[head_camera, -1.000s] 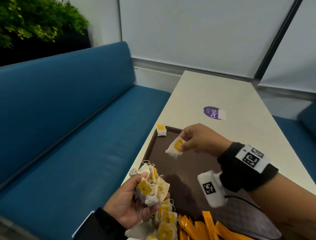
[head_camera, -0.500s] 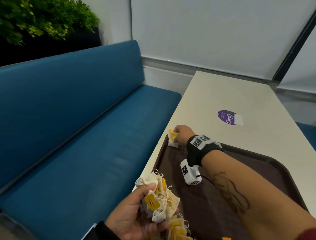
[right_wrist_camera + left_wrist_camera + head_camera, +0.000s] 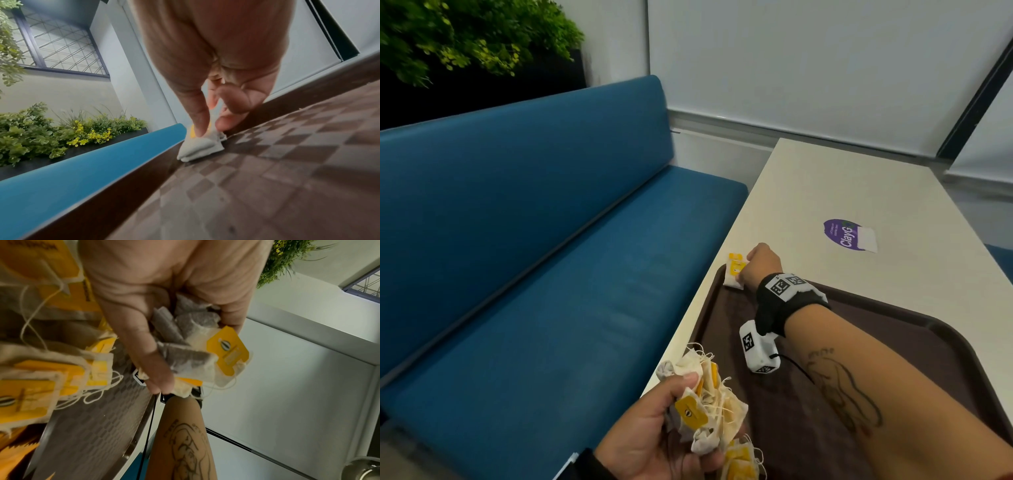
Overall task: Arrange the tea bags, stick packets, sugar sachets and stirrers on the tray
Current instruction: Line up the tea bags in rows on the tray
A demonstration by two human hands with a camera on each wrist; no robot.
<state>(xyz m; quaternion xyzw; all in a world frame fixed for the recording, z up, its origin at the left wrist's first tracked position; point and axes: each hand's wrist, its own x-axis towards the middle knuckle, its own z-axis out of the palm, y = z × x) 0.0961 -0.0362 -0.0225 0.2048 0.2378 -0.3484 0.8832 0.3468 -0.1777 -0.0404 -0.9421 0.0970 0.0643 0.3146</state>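
A dark brown tray (image 3: 928, 320) lies on the pale table. My right hand (image 3: 745, 274) reaches to the tray's far left corner and pinches a white tea bag with a yellow tag (image 3: 734, 279) that rests on the tray floor. A second yellow tag (image 3: 736, 257) shows just behind it at the rim. In the right wrist view the thumb and fingertips (image 3: 198, 128) close on the top of the tea bag (image 3: 200, 146). My left hand (image 3: 654, 431) grips a tangled bunch of tea bags (image 3: 705, 404) over the tray's near left edge. The left wrist view shows the same bunch (image 3: 191, 356).
More loose tea bags (image 3: 739, 462) lie on the tray under my left hand. A blue bench (image 3: 534, 274) runs along the table's left side. A purple sticker (image 3: 847, 234) sits on the table (image 3: 859, 192) beyond the tray. Plants (image 3: 465, 37) stand behind the bench.
My right hand carried one tea bag from the middle of the tray to the far left corner and lowered it there. My left hand kept its bunch and barely moved.
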